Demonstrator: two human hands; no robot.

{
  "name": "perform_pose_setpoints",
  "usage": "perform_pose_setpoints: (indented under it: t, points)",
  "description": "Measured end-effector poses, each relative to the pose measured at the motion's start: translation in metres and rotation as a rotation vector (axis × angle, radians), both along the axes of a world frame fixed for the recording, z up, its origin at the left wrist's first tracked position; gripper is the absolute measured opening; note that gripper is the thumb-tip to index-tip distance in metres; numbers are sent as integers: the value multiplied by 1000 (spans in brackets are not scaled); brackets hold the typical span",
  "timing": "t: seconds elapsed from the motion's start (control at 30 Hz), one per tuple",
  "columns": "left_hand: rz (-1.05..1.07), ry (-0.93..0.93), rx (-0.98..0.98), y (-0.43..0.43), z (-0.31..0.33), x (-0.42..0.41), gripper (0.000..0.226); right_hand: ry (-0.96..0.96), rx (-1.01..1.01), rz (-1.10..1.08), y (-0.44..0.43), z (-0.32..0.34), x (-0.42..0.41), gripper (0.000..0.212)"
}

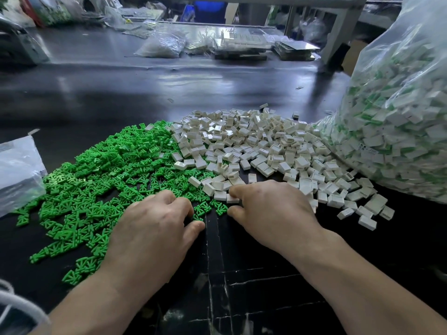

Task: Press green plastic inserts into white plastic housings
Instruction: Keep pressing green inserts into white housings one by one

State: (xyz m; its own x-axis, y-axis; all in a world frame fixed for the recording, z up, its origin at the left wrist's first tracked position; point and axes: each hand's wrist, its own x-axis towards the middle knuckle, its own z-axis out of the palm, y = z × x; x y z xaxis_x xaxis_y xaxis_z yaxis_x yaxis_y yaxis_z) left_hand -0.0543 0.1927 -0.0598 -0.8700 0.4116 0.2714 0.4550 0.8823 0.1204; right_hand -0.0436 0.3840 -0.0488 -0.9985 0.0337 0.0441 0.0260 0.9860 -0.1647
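A wide heap of green plastic inserts (104, 180) covers the left of the dark table. Beside it on the right lies a heap of white plastic housings (261, 146). My left hand (157, 226) sits at the near edge of the green heap. Its fingers are curled down and pinch a green insert (197, 216) against the thumb. My right hand (273, 211) reaches into the near edge of the white heap. Its index finger and thumb pinch one white housing (232, 199) that still lies on the table.
A big clear bag (401, 112) of assembled white-and-green parts stands at the right. A flattened plastic bag (17, 170) lies at the left edge. Bags and trays (239, 47) clutter the far side of the table. The cracked dark tabletop (229, 274) lies between my forearms.
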Motion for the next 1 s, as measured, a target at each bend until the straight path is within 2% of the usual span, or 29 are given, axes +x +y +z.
perform_pose_setpoints:
  t: [0.17,0.33,0.4,0.47,0.57,0.63,0.7,0.83,0.9,0.93,1.0]
  points:
    - [-14,-4,34,1,1,0,18,-16,-7,-16,1,0,-3,35]
    - [-40,-3,59,2,5,4,17,-27,-10,4,0,0,-3,23]
    - [-42,-70,143,0,8,5,23,-29,-27,7,1,0,-1,19]
    - [-34,-162,307,-1,9,5,24,-56,-43,13,3,1,1,19]
    - [-32,-211,522,-2,10,6,12,-121,-48,20,5,6,3,23]
    - [-44,-198,549,-1,10,6,10,-146,-38,14,5,7,3,23]
    - [-52,-185,544,-1,10,6,18,-135,-10,21,4,7,3,21]
    - [-55,-212,687,0,8,5,31,-34,25,56,3,5,6,22]
    - [-64,-242,760,-1,7,4,23,1,-67,78,7,7,9,26]
    - [-68,-271,805,-1,6,4,18,4,-196,78,8,10,10,28]
    - [-81,-378,954,0,6,2,9,-55,-659,47,9,16,13,27]
